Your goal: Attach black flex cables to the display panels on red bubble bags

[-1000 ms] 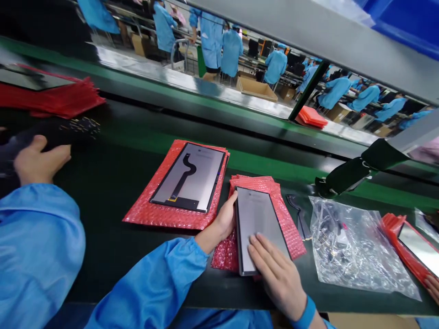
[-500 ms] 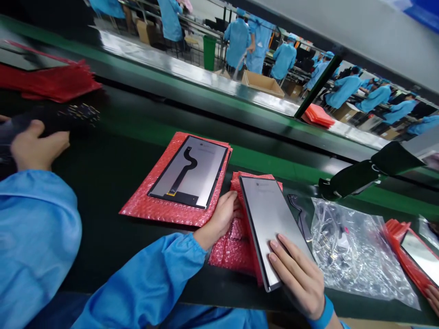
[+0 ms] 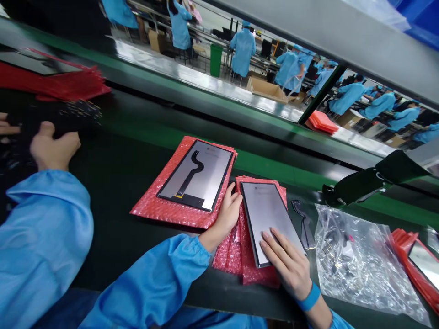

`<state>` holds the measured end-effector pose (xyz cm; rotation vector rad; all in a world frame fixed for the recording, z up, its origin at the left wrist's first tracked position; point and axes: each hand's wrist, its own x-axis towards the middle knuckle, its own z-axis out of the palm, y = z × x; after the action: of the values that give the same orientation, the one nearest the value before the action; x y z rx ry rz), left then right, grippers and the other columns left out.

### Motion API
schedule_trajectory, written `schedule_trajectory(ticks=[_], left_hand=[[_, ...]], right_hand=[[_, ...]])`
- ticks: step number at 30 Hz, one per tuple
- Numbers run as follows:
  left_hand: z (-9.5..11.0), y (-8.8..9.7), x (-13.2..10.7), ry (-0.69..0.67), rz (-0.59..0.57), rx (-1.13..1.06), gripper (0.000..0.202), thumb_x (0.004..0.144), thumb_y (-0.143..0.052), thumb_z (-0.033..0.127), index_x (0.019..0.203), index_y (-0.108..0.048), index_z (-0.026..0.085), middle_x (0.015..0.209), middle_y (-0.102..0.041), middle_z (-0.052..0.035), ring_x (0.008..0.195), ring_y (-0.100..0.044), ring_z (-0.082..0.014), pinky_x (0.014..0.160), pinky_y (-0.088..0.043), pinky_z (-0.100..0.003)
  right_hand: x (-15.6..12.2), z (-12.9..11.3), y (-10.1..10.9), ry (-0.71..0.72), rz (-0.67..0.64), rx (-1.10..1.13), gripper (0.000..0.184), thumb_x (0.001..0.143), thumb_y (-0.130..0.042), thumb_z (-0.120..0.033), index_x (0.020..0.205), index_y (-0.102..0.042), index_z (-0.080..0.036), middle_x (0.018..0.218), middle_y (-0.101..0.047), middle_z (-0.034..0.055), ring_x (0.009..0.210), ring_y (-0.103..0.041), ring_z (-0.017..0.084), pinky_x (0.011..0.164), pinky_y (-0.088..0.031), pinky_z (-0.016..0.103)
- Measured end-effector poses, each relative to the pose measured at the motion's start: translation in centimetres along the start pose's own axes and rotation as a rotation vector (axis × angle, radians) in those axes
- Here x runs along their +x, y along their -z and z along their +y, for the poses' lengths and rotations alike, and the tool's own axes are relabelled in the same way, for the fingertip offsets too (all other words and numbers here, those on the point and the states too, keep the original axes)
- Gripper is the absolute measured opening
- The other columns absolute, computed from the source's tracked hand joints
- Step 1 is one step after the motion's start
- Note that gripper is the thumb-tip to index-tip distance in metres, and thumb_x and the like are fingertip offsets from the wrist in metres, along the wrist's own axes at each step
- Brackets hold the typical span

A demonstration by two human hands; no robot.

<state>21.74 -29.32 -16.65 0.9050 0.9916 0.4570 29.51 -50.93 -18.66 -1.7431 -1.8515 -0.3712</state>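
A grey-backed display panel [image 3: 270,205] lies on red bubble-wrap bags [image 3: 260,272]. My right hand [image 3: 290,265] rests on the panel's lower right part with its fingers stretched flat; its thumb is hidden. Beside the panel's upper left edge is my left hand [image 3: 228,212], fingers extended upward and apart from the thumb. To the left of that hand, a second display panel [image 3: 209,178] with a curved black flex cable [image 3: 190,173] sits on another stack of red bubble-wrap bags [image 3: 147,210].
At left, a co-worker's hand [image 3: 55,146] is by a pile of black flex cables [image 3: 80,112]. A clear plastic bag [image 3: 363,269] and a loose black flex cable [image 3: 302,219] lie on the right. A black strap-like object [image 3: 373,178] juts in above them.
The right panel has moved up and now lies flatter on the bags, uncovering their lower edge. My left hand's fingers have come up from the bags to beside the panel's edge.
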Motion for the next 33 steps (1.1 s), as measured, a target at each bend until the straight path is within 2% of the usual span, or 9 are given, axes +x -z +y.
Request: schedule_trajectory(ticks=[9, 12, 16, 20, 24, 26, 28, 31, 33], left_hand=[[-2.3, 1.8, 2.2, -0.104, -0.122, 0.091, 0.081, 0.076, -0.063, 0.019, 0.153, -0.043, 0.008, 0.141, -0.061, -0.0204, 0.137, -0.057, -0.0304, 0.119, -0.045, -0.046], [-2.3, 2.4, 2.9, -0.134, -0.143, 0.137, 0.079, 0.076, -0.062, 0.024, 0.150, -0.046, 0.002, 0.147, -0.056, -0.0212, 0.141, -0.054, -0.0295, 0.125, -0.039, -0.043], [-1.7, 2.6, 3.0, -0.122, -0.096, 0.182, 0.075, 0.082, -0.066, 0.039, 0.148, -0.050, 0.007, 0.157, -0.047, -0.0172, 0.150, -0.043, -0.0304, 0.129, -0.034, -0.045], [-1.2, 2.5, 2.4, -0.111, -0.090, 0.219, 0.093, 0.077, -0.073, 0.046, 0.156, -0.038, 0.012, 0.159, -0.044, -0.0197, 0.148, -0.046, -0.0337, 0.125, -0.040, -0.050], [-1.2, 2.6, 1.8, -0.216, -0.175, 0.284, 0.098, 0.073, -0.072, 0.033, 0.159, -0.027, 0.013, 0.160, -0.041, -0.0215, 0.144, -0.051, -0.0324, 0.120, -0.047, -0.051], [-1.4, 2.7, 1.6, -0.281, -0.179, 0.355, 0.093, 0.078, -0.068, 0.033, 0.159, -0.027, 0.013, 0.162, -0.039, -0.0198, 0.151, -0.043, -0.0297, 0.127, -0.038, -0.050], [-1.6, 2.9, 1.4, -0.357, -0.171, 0.470, 0.090, 0.082, -0.066, 0.036, 0.159, -0.028, 0.012, 0.166, -0.034, -0.0170, 0.156, -0.033, -0.0272, 0.133, -0.026, -0.049], [-1.7, 3.1, 1.0, -0.418, -0.182, 0.647, 0.086, 0.084, -0.063, 0.037, 0.159, -0.031, 0.009, 0.168, -0.029, -0.0145, 0.158, -0.028, -0.0268, 0.136, -0.019, -0.049], [-1.6, 3.2, 0.9, -0.425, -0.213, 0.731, 0.082, 0.085, -0.058, 0.030, 0.158, -0.032, 0.005, 0.168, -0.030, -0.0169, 0.158, -0.028, -0.0280, 0.136, -0.019, -0.050]], right_hand=[[-0.6, -1.5, -1.6, -0.060, -0.042, -0.005, 0.043, 0.110, -0.033, -0.013, 0.136, -0.066, -0.009, 0.148, -0.059, 0.0073, 0.151, -0.041, 0.029, 0.117, -0.046, 0.041], [-0.4, -2.2, -1.2, -0.081, -0.043, 0.012, 0.042, 0.109, -0.035, -0.013, 0.139, -0.065, -0.011, 0.152, -0.054, 0.0073, 0.149, -0.044, 0.031, 0.112, -0.050, 0.043], [-0.7, -3.3, -2.0, -0.126, -0.077, 0.020, 0.043, 0.109, -0.036, -0.015, 0.143, -0.063, -0.014, 0.158, -0.048, 0.0061, 0.150, -0.043, 0.030, 0.112, -0.053, 0.043], [-0.1, -4.1, -3.0, -0.168, -0.134, 0.067, 0.040, 0.106, -0.047, -0.020, 0.142, -0.063, -0.013, 0.156, -0.050, 0.0109, 0.150, -0.043, 0.030, 0.112, -0.054, 0.044], [2.7, -3.4, -0.7, -0.149, -0.019, 0.157, 0.037, 0.107, -0.049, -0.037, 0.123, -0.069, -0.011, 0.133, -0.067, 0.0135, 0.127, -0.062, 0.026, 0.097, -0.060, 0.038], [3.4, -1.7, 1.2, -0.290, 0.075, 0.166, 0.033, 0.107, -0.044, -0.035, 0.108, -0.070, -0.017, 0.110, -0.073, 0.0124, 0.102, -0.069, 0.021, 0.081, -0.060, 0.033], [2.7, 0.9, 2.8, -0.605, 0.081, 0.129, 0.037, 0.106, -0.040, -0.039, 0.096, -0.070, -0.019, 0.091, -0.071, 0.0126, 0.080, -0.067, 0.020, 0.068, -0.055, 0.033], [-0.6, 5.5, 4.0, -1.155, -0.137, 0.100, 0.047, 0.093, -0.045, -0.058, 0.091, -0.069, -0.018, 0.084, -0.069, 0.0129, 0.068, -0.062, 0.023, 0.067, -0.049, 0.038], [-3.0, 7.9, 3.9, -1.387, -0.332, 0.112, 0.056, 0.079, -0.049, -0.069, 0.090, -0.066, -0.017, 0.086, -0.069, 0.0128, 0.077, -0.064, 0.026, 0.074, -0.046, 0.041]])
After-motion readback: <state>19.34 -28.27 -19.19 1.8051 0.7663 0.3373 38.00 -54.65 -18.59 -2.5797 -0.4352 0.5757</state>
